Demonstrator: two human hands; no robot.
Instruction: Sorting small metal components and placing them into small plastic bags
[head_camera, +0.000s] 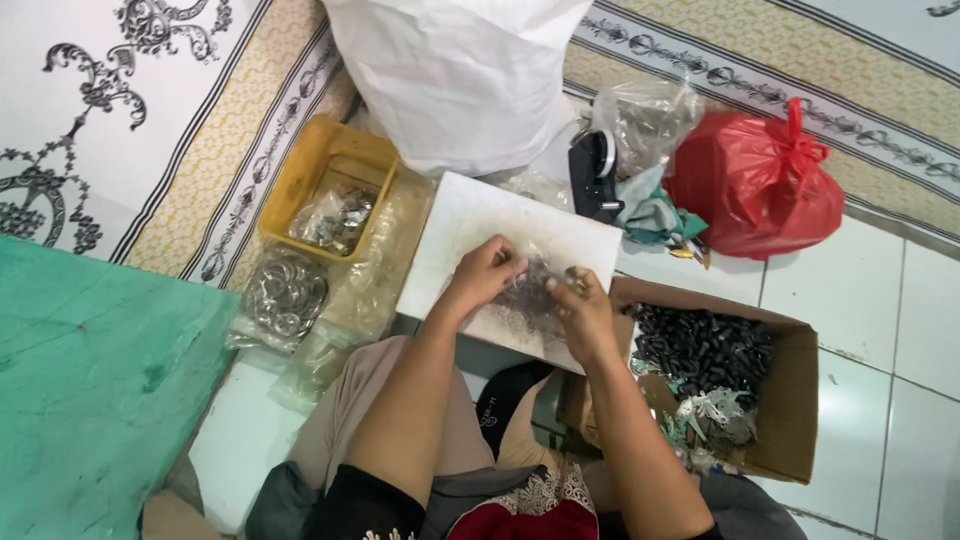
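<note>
My left hand (485, 272) and my right hand (582, 310) meet over a white board (470, 225) that rests on my lap. Between them they pinch a small clear plastic bag (535, 285) filled with dark little pieces. Both hands have their fingers closed on the bag's top edge. The bag's lower part lies on the board, and a scatter of dark specks lies under it.
A cardboard box (795, 400) at my right holds black small parts and pale scraps. To the left stand a yellow tray (310, 170) and clear bags of metal rings (285, 295). A big white sack (460, 75), a red bag (755, 185), a black tape dispenser (592, 178) and a green mat (90, 390) surround me.
</note>
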